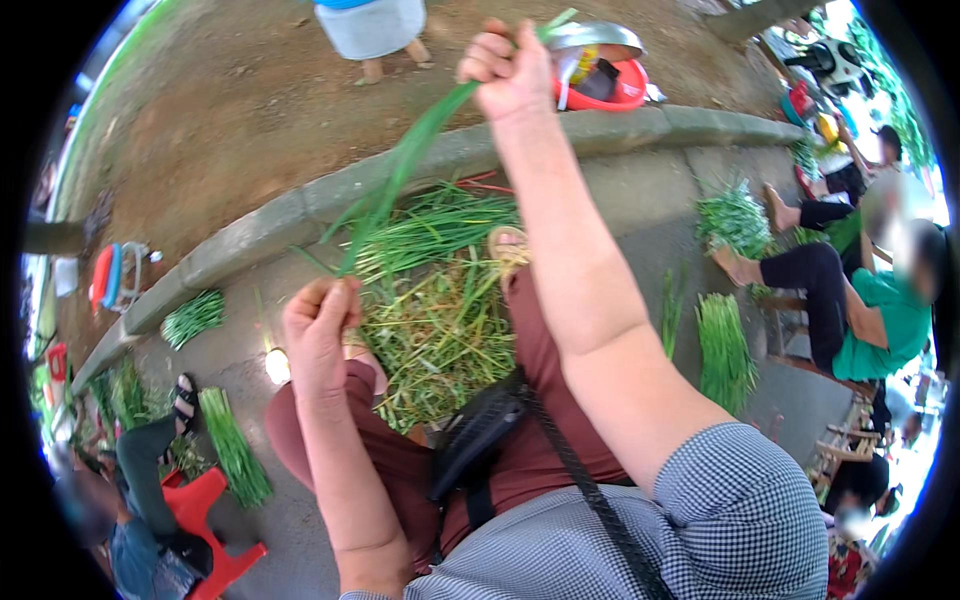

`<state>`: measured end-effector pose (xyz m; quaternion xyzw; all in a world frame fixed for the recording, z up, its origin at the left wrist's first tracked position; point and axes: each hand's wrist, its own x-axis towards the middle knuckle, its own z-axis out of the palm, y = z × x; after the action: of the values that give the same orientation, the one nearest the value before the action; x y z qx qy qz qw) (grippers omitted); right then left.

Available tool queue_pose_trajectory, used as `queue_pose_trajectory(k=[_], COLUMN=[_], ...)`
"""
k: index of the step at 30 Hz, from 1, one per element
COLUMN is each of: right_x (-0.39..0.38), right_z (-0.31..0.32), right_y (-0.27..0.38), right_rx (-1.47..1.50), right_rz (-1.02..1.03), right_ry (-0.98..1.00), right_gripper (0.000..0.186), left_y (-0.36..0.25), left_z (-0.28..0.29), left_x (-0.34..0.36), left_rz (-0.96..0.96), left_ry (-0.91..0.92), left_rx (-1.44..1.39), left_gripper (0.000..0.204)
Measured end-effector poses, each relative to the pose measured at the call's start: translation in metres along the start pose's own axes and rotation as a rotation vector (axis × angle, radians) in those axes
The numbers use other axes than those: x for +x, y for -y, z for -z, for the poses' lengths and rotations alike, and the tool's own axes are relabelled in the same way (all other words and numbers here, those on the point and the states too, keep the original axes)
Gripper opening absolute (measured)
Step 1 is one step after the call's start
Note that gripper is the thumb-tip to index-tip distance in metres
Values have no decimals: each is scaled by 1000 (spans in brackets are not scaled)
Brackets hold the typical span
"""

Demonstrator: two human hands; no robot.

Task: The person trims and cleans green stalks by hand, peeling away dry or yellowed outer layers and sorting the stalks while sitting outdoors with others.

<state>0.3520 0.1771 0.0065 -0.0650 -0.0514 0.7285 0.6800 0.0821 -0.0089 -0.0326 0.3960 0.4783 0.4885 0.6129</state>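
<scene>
My right hand [512, 75] is raised at the far side, its fingers closed round a thin bunch of long green chives [415, 145]. The leaves slant down toward my left hand [320, 325], which pinches at their lower ends beside my left knee. Exactly what lies between the left fingertips is too small to make out clearly. Below the held bunch, a heap of green chives [445, 225] lies on the ground. Nearer to me, between my feet, yellowed leaf trimmings [440, 335] are piled up.
A low concrete curb [300, 205] curves behind the heap. Beyond it stand a red basin [625, 85] and a white bucket [370, 32]. Chive bundles lie right [725, 345] and left [232, 445]. A red stool [195, 505] is at left; seated people work on both sides.
</scene>
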Motion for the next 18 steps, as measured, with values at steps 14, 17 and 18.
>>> queue_pose_trajectory(k=[14,17,18], right_x=[2,3,3], right_z=[13,13,12], right_y=[18,17,18], right_rx=[0,-11,-14], right_rz=[-66,-79,-86], right_ry=[80,40,25], right_gripper=[49,48,49], left_y=[-11,-12,-12], left_z=[17,8,6], left_x=[-3,-3,-3], left_rz=[-102,-94,-86], left_ry=[-95,-138,-127], left_rx=[-223,-135,-99], left_gripper=[24,22,21])
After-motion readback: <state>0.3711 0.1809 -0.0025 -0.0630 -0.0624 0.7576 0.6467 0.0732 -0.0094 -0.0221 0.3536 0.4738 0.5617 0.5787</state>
